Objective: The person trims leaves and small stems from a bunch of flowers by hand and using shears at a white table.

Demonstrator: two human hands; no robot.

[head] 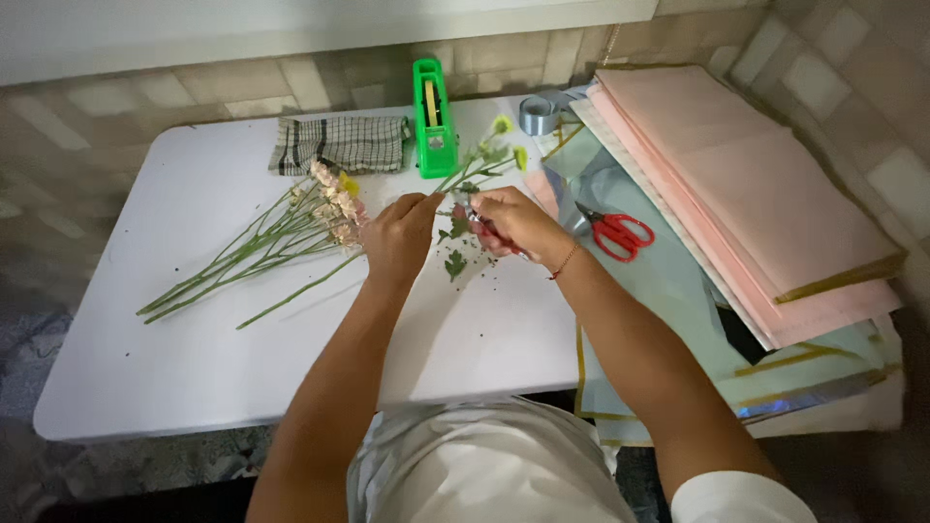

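Observation:
My left hand [399, 237] pinches the lower end of a thin green flower stem [477, 169] that carries small yellow-green buds [502, 124] and slants up toward the far right. My right hand [518, 221] is closed right beside it, over the same stem, gripping what looks like a small pink-handled tool [484, 235]. Its blades are hidden by the fingers. A loose cut leaf [455, 263] and green crumbs lie on the white table [194, 339] just under my hands. To the left of my left hand lies a bunch of long-stemmed pale pink flowers [262, 242].
At the back of the table are a green tape dispenser [433, 116], a checked cloth [339, 143] and a grey tape roll [538, 114]. Red-handled scissors [617, 234] rest on pale blue sheets [668, 310]. A pile of pink paper sheets [756, 184] is stacked at the right.

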